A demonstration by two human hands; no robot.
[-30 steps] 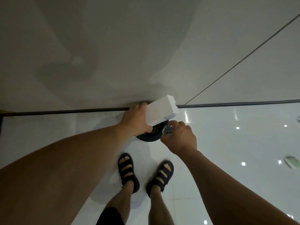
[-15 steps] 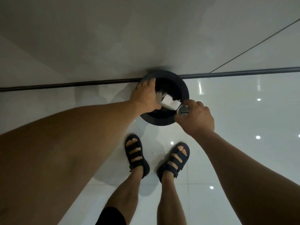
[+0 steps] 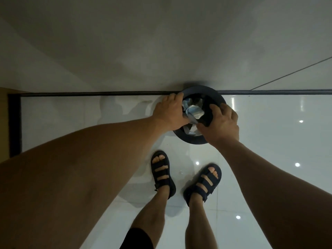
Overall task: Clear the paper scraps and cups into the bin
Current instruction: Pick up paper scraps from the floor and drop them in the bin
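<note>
A round dark bin [image 3: 191,140] stands on the glossy floor against the wall. Crumpled pale paper and cups [image 3: 195,112] fill its opening. My left hand [image 3: 169,112] is at the bin's left rim, with the fingers curled over the edge and the thumb beside the scraps. My right hand [image 3: 221,123] hovers over the right side of the opening, fingers spread and reaching down toward the scraps, thumb touching the paper. No cup shows in its fingers.
A dark baseboard strip [image 3: 100,94] runs along the foot of the grey wall [image 3: 161,42]. My two feet in dark sandals [image 3: 162,171] stand on white tiles just in front of the bin. A brown edge [image 3: 3,123] shows at far left.
The white box my left hand held over the bin has gone from sight. The clear cup has left my right hand, which now spreads over the opening. The view shifted left.
</note>
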